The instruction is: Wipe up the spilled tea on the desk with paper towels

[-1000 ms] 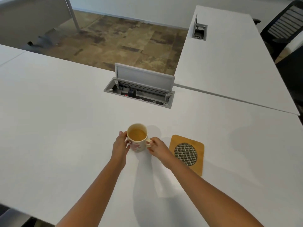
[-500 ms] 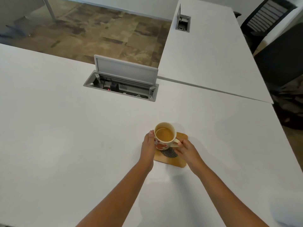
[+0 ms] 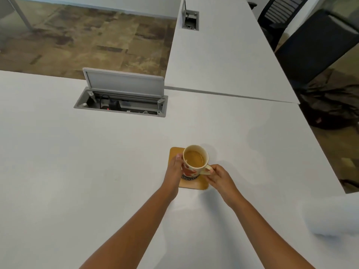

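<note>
Mug (image 3: 195, 162) of tea: on wooden coaster (image 3: 194, 184), white worktop (image 3: 77, 171). Left hand (image 3: 173, 171) cupped on its side; right hand (image 3: 219, 176) pinching the handle. Paper-towel roll (image 3: 330, 214): near right, untouched. Spill: none discernible. Wiping not begun.

From my feed I see a second white desk (image 3: 223, 55) butting against the far right edge of the near tabletop, with a cable box (image 3: 190, 20) set in it. Beyond the far edge lies mottled brown carpet (image 3: 87, 41) and a pale wall (image 3: 116, 1). Black office chairs (image 3: 314, 43) stand at the right.
</note>
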The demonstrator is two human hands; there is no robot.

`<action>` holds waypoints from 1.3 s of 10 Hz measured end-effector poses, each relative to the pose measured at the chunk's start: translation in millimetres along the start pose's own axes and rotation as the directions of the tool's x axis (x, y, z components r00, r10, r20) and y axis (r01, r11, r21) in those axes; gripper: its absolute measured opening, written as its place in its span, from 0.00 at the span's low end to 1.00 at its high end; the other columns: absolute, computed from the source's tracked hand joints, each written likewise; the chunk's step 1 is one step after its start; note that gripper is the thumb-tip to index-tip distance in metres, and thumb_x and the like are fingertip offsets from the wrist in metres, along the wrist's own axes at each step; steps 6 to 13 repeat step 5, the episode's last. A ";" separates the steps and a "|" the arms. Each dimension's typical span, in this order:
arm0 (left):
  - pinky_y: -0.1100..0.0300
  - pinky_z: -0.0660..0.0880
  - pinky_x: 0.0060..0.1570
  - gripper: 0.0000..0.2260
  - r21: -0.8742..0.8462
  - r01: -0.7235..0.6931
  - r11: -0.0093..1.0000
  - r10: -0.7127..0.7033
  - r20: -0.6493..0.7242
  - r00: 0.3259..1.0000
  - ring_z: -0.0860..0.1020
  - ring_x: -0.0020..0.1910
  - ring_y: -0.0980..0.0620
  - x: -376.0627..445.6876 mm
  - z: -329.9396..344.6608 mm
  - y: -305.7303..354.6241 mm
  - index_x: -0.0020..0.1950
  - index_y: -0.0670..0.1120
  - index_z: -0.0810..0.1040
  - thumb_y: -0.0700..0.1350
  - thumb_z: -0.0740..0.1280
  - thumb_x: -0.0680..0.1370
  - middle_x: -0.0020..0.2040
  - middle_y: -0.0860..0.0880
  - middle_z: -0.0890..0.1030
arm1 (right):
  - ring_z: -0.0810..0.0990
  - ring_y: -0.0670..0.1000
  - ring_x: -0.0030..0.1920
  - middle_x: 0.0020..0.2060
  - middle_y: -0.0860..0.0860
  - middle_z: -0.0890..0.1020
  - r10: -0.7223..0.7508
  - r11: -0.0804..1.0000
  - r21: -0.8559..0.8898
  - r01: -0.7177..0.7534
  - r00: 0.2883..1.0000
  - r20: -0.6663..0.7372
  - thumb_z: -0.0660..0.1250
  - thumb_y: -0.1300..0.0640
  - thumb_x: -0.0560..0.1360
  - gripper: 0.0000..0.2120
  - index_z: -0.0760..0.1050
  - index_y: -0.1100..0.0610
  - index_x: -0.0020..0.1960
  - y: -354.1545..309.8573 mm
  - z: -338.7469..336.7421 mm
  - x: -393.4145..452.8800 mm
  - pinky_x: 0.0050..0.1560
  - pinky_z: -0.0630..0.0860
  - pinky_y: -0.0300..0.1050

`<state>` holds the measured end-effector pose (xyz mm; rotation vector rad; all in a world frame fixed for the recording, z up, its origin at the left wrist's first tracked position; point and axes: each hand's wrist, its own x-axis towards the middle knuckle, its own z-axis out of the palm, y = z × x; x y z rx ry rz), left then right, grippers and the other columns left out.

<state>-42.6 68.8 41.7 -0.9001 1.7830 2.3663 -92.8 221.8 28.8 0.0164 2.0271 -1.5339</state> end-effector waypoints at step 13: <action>0.50 0.61 0.71 0.22 0.364 -0.082 0.928 0.102 -0.036 0.994 0.64 0.71 0.48 -3.8 -21.1 -2.1 0.73 0.49 0.60 0.55 0.52 0.80 0.73 0.48 0.65 | 0.61 0.50 0.73 0.73 0.49 0.65 -0.223 0.826 -0.546 0.143 0.971 -0.083 0.55 0.51 0.80 0.19 0.64 0.51 0.70 -5.6 -1.6 -11.8 0.70 0.62 0.45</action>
